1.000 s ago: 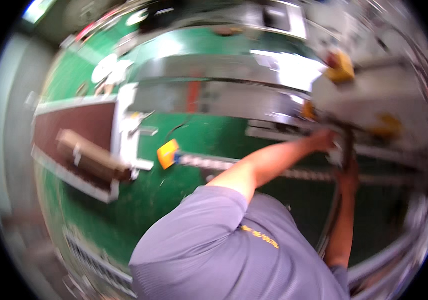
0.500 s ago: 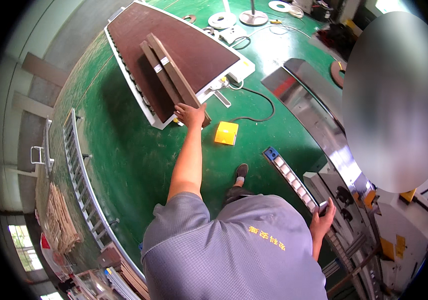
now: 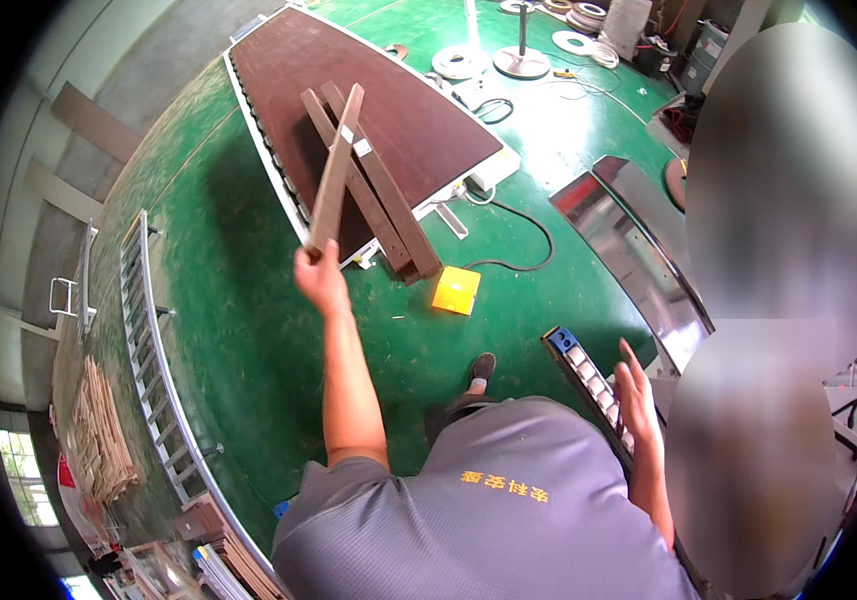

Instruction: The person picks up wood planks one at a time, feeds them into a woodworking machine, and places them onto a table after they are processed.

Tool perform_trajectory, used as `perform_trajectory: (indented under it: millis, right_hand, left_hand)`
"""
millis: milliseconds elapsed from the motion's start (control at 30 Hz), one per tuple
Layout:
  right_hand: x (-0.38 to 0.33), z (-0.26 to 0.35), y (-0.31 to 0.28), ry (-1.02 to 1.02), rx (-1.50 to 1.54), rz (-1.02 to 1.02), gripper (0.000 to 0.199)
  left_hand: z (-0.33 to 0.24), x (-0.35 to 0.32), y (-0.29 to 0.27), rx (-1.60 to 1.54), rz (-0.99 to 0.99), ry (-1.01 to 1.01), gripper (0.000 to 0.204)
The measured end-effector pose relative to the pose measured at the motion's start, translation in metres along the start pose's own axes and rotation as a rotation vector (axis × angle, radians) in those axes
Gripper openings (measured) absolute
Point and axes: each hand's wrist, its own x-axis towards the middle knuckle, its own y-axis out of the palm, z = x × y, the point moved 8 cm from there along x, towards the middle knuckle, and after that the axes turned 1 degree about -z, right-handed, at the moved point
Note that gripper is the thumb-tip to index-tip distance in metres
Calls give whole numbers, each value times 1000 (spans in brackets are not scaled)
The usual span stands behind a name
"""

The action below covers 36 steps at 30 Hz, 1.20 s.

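Note:
My left hand is closed on the near end of a long, narrow brown board with a small white label. That board slants across two similar boards, which lie together on a long brown-topped table and stick out past its near end. Over at the right, my right hand has its fingers stretched out and holds nothing. It is beside a rail of white rollers with a blue end; whether it touches the rail I cannot tell.
A yellow box with a black cable stands on the green floor near the table. A shiny metal machine bed is at the right. Along the left runs a metal roller conveyor. Round stand bases and coils lie farther off.
My left hand has moved left and a little nearer, swinging one board out from the others. My right hand has left the rail's near end and moved up, its fingers now extended.

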Motion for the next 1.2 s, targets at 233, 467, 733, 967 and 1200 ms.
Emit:
perform_trajectory:
  millis: [233, 467, 733, 967, 1200]
  right_hand:
    - [1, 222, 101, -944, -178, 39, 65]
    - [-55, 300, 156, -1496, 116, 32, 74]
    - [-57, 294, 142, -1337, 48, -37, 70]
    - [-65, 285, 127, -1172, 6, -74, 71]
    - [-65, 269, 98, -1108, -263, -138, 79]
  left_hand:
    - [-298, -61, 29, 30, 312, 1004, 38]
    - [-372, -116, 24, -328, 469, 1119, 38]
    - [-378, -130, 29, -346, 476, 1114, 36]
    - [-372, -152, 35, -344, 524, 1104, 30]
    - [-354, -174, 60, -361, 756, 1166, 39]
